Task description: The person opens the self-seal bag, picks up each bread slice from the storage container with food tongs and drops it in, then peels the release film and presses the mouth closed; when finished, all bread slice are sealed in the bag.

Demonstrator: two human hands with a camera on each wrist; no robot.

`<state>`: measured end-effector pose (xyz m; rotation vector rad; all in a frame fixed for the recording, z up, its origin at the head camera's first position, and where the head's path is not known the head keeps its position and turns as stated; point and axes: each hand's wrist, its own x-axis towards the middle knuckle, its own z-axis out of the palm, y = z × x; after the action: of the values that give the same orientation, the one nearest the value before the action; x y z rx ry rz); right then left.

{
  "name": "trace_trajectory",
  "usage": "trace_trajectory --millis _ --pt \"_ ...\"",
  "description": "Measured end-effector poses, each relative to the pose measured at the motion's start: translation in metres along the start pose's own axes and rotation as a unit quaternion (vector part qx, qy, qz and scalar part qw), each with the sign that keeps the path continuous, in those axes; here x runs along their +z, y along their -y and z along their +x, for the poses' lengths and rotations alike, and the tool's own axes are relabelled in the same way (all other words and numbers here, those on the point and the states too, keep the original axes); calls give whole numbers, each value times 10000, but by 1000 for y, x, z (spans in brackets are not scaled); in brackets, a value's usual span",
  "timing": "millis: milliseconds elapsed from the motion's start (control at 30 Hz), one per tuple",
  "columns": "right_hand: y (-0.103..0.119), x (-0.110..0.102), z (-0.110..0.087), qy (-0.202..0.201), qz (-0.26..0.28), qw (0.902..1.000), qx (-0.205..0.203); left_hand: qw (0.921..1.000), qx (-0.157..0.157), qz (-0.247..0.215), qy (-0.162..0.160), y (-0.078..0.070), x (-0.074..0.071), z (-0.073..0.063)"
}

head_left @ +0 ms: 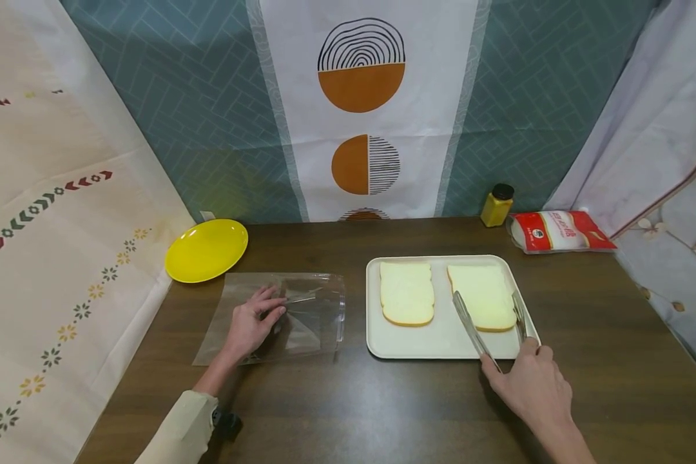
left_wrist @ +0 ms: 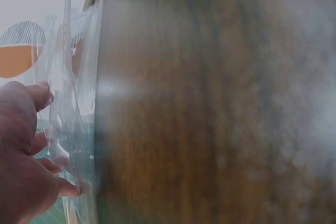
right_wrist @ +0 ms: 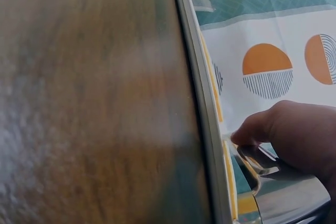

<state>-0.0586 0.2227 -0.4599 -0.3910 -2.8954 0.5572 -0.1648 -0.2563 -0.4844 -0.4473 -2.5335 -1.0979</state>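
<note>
My left hand [head_left: 257,322] is over a clear plastic bag [head_left: 319,328] that lies flat on the table, thumb and fingers pinching its raised film. In the left wrist view, the film stands beside the fingertips [left_wrist: 42,95]. My right hand [head_left: 536,383] grips metal tongs [head_left: 468,323], whose two arms reach either side of the right bread slice [head_left: 483,293]. Whether the tongs touch the bread, I cannot tell. Another bread slice [head_left: 406,291] lies on the left of the same white tray [head_left: 441,345]. In the right wrist view, the tongs [right_wrist: 294,198] shine beneath the thumb.
A yellow plate [head_left: 205,251] sits at the back left by the cloth. At the back right stand a yellow bottle with a black cap [head_left: 497,205] and a red-and-white food packet [head_left: 562,231]. The wooden table [head_left: 354,412] is bounded by hanging cloths.
</note>
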Motion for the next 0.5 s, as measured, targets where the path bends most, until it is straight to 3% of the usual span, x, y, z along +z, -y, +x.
trace_trajectory --millis 500 --pt "0 -5 -8 86 36 10000 21 10000 36 9 -59 3 3 0"
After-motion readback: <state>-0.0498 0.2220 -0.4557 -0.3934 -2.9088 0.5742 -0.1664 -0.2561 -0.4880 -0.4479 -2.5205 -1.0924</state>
